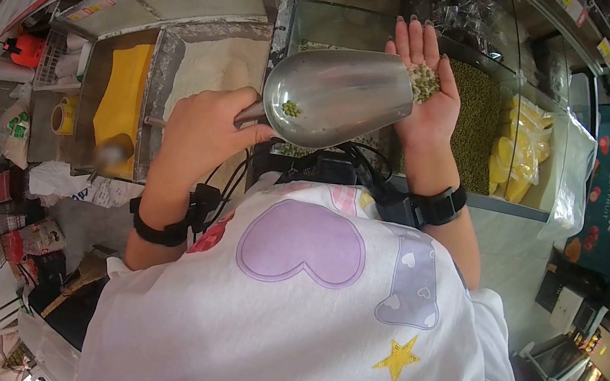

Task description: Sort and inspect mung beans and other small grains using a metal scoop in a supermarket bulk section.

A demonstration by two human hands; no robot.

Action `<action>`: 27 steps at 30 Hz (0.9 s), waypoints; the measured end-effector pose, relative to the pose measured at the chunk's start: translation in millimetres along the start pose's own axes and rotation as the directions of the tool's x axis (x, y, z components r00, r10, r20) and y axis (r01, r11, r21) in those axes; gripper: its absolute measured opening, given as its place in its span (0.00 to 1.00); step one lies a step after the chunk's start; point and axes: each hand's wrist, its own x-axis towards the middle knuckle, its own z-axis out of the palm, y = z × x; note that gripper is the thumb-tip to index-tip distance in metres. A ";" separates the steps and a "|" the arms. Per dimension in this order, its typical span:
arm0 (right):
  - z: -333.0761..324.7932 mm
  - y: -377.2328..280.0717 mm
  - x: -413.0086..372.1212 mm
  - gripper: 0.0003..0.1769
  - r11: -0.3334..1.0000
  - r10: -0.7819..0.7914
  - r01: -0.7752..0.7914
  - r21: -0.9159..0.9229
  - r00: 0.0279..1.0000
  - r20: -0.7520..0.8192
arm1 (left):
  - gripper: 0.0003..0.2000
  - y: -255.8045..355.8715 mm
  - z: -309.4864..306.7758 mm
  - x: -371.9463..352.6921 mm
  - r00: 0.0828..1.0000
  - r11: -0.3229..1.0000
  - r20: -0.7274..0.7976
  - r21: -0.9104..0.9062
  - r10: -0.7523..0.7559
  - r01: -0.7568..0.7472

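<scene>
My left hand (215, 123) is closed round the handle of a metal scoop (345, 92), at the left end of its bowl. A few green beans (291, 108) lie inside the scoop near the handle. My right hand (428, 106) is palm up and open, fingers stretched out, with a small heap of pale and green beans (423, 83) on it. The scoop's lip is beside this palm and overlaps its edge in view. Behind my right hand is a bin of green mung beans (475, 130).
Clear-walled bins surround my hands. One on the left holds whitish powder or grain (217, 67), another a yellow sheet (122, 91). Yellow packets (523, 142) fill a bin on the right. Black cables (367, 156) run near the bin edge by my body. Tape (64, 115) lies far left.
</scene>
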 end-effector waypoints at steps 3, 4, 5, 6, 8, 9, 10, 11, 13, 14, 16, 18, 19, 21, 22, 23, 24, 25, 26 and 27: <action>0.1 0.7 -0.2 0.26 1.000 -0.001 0.001 -0.008 1.000 -0.008 | 0.19 0.7 0.1 0.7 1.000 1.000 0.017 -0.011 -0.019 0.019; 0.2 0.9 -0.2 0.26 1.000 -0.001 0.001 -0.008 1.000 -0.008 | 0.19 0.6 0.4 1.0 1.000 1.000 0.017 -0.011 -0.019 0.019; 0.4 1.2 -0.3 0.26 1.000 0.005 -0.005 -0.001 1.000 -0.006 | 0.19 0.3 0.7 1.2 1.000 1.000 0.021 -0.018 -0.021 0.021; 0.6 1.3 -0.4 0.26 1.000 0.012 -0.012 0.006 1.000 -0.004 | 0.19 0.3 1.0 1.5 0.999 0.999 0.025 -0.025 -0.022 0.023; 0.7 1.6 -0.4 0.26 1.000 0.014 -0.014 -0.004 1.000 0.000 | 0.19 0.6 0.7 1.9 1.000 1.000 0.021 -0.019 -0.016 0.017; 0.6 1.7 -0.4 0.26 1.000 0.016 -0.016 -0.013 1.000 0.003 | 0.19 0.8 0.6 2.0 1.000 1.000 0.016 -0.013 -0.011 0.011; 0.5 1.6 -0.4 0.26 1.000 0.016 -0.016 -0.013 1.000 0.003 | 0.19 0.9 0.6 2.1 1.000 1.000 0.017 -0.014 -0.011 0.011; 0.3 1.3 -0.3 0.26 1.000 0.026 -0.026 -0.017 1.000 0.005 | 0.19 1.0 0.6 2.2 1.000 1.000 0.018 -0.014 -0.013 0.013; 0.2 1.4 -0.2 0.26 0.999 0.036 -0.036 -0.020 0.999 0.007 | 0.19 0.9 0.9 2.4 1.000 1.000 0.020 -0.014 -0.015 0.016; 0.3 1.8 -0.2 0.26 0.999 0.041 -0.040 -0.023 0.999 0.003 | 0.19 0.8 1.3 2.5 1.000 1.000 0.016 -0.008 -0.009 0.009; 0.8 2.2 -0.3 0.26 0.999 0.045 -0.045 -0.026 0.999 0.000 | 0.19 0.8 1.6 2.7 1.000 1.000 0.012 -0.002 -0.003 0.003; 1.4 2.6 -0.4 0.26 0.998 0.054 -0.054 -0.021 0.998 -0.017 | 0.19 1.0 1.5 2.9 1.000 1.000 0.006 -0.002 0.008 -0.008; 1.7 2.8 -0.3 0.26 0.998 0.054 -0.054 -0.021 0.998 -0.017 | 0.19 0.8 1.6 3.1 1.000 1.000 0.006 -0.002 0.008 -0.008; 2.2 3.0 -0.2 0.26 0.997 0.061 -0.062 -0.043 0.998 -0.028 | 0.19 0.5 1.8 3.5 1.000 1.000 0.009 -0.001 0.005 -0.005; 2.3 3.1 -0.2 0.26 0.997 0.061 -0.062 -0.043 0.998 -0.028 | 0.19 0.5 1.8 3.6 1.000 1.000 0.009 -0.001 0.005 -0.005; 2.3 3.2 -0.3 0.26 0.997 0.059 -0.061 -0.052 0.998 -0.036 | 0.19 0.6 1.9 3.6 1.000 1.000 0.008 -0.001 0.005 -0.005; 2.4 3.3 -0.4 0.26 0.996 0.057 -0.059 -0.062 0.997 -0.043 | 0.19 0.7 1.9 3.7 1.000 1.000 0.008 0.000 0.004 -0.004; 2.7 3.6 -0.5 0.26 0.996 0.057 -0.059 -0.062 0.997 -0.043 | 0.19 1.1 1.6 3.8 1.000 1.000 0.008 -0.001 0.004 -0.004; 3.2 4.1 -0.8 0.26 0.996 0.051 -0.054 -0.067 0.997 -0.050 | 0.19 1.8 1.0 4.0 1.000 1.000 0.011 -0.006 0.003 -0.003; 3.5 4.3 -0.9 0.26 0.996 0.045 -0.049 -0.072 0.997 -0.056 | 0.19 2.1 0.7 4.1 1.000 1.000 0.015 -0.011 0.002 -0.002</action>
